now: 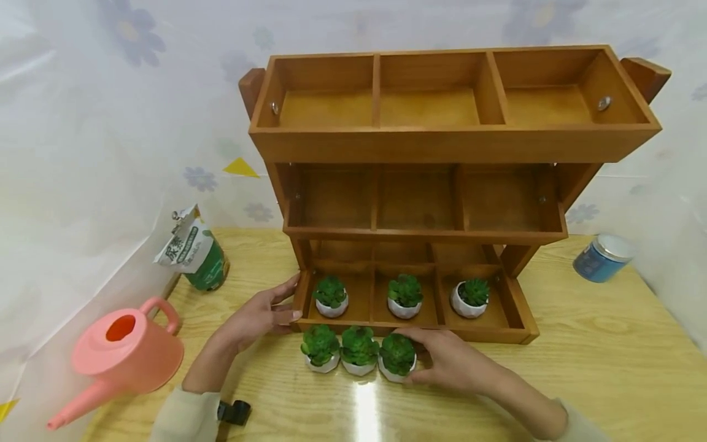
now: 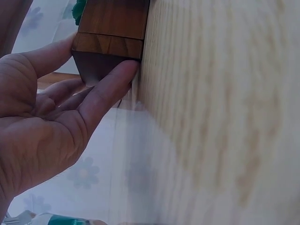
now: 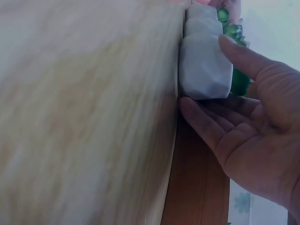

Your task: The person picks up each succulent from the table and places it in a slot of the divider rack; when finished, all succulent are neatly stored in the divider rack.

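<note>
Pale wood table (image 1: 287, 405), with a big three-tier wooden shelf (image 1: 453, 146) standing on it. Left hand (image 1: 265, 311) has its fingers spread, resting against the left end of the bottom tier. Right hand (image 1: 450, 359) has thumb and fingers pinched on the rightmost potted succulent (image 1: 397, 356), last in the row of three in front of the shelf. My guess: light, stiff little pot, smooth and maybe a bit slippery, possibly chippable if ceramic. I'd hold it by the white sides, not the leaves.
</note>
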The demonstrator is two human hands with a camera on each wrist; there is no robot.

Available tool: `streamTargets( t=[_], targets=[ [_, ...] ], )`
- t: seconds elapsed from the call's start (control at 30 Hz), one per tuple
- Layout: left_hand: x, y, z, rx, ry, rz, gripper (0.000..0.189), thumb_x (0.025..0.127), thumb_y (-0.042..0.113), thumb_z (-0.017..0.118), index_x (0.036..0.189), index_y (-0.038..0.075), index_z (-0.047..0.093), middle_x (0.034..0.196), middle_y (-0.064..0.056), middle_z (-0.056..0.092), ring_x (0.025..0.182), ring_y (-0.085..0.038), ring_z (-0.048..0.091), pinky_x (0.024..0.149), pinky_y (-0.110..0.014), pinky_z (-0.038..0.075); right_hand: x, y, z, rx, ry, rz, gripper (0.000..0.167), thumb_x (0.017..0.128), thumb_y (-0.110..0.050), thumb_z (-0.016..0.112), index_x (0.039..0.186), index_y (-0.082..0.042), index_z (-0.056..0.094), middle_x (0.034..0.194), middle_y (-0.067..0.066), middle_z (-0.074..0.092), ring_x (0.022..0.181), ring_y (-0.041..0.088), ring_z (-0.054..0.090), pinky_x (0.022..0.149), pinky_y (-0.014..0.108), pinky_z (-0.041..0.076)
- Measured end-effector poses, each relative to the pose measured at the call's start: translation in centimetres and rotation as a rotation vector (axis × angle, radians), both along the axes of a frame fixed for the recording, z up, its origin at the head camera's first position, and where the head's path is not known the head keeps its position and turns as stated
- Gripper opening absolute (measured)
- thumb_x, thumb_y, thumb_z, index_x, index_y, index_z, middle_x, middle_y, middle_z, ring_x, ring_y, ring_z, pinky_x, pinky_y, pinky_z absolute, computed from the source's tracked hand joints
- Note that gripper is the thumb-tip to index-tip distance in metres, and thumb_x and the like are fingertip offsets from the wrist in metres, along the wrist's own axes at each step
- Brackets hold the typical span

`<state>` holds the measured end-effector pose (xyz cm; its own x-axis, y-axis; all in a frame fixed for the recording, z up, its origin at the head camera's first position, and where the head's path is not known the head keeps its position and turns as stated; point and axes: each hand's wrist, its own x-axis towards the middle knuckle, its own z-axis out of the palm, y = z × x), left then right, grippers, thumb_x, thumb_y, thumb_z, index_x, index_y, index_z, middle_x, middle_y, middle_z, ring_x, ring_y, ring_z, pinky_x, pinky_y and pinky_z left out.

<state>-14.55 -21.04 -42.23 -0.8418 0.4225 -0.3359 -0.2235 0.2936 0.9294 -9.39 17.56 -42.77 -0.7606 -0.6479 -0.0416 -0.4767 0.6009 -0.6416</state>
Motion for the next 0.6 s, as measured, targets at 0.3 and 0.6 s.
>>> streamTargets(
  t=[0.3,0.6],
  targets=[
    [0.08,-0.14,0.25,0.002,0.002,-0.01,0.082,0.102,0.017,0.062,0.165,0.021,0.009,0.17,-0.019,0.009,0.151,-0.046,0.026,0.104,-0.056,0.05,0.01,-0.5,-0.07,-0.044,0.015,0.012,0.064,0.081,-0.044,0.085,0.137,-0.026,0.06,0.12,-0.012,0.07,0.104,0.004,0.067,0.088,0.03,0.059],
    [0.05,-0.09,0.03,-0.002,-0.012,0.004,0.082,0.102,0.017,0.062,0.165,0.024,0.01,0.17,-0.019,0.011,0.151,-0.046,0.026,0.104,-0.057,0.05,0.18,-0.05,0.08,-0.106,-0.009,0.016,0.056,0.085,-0.038,0.083,0.136,-0.025,0.061,0.119,-0.012,0.07,0.103,0.005,0.068,0.085,0.026,0.059]
  ],
)
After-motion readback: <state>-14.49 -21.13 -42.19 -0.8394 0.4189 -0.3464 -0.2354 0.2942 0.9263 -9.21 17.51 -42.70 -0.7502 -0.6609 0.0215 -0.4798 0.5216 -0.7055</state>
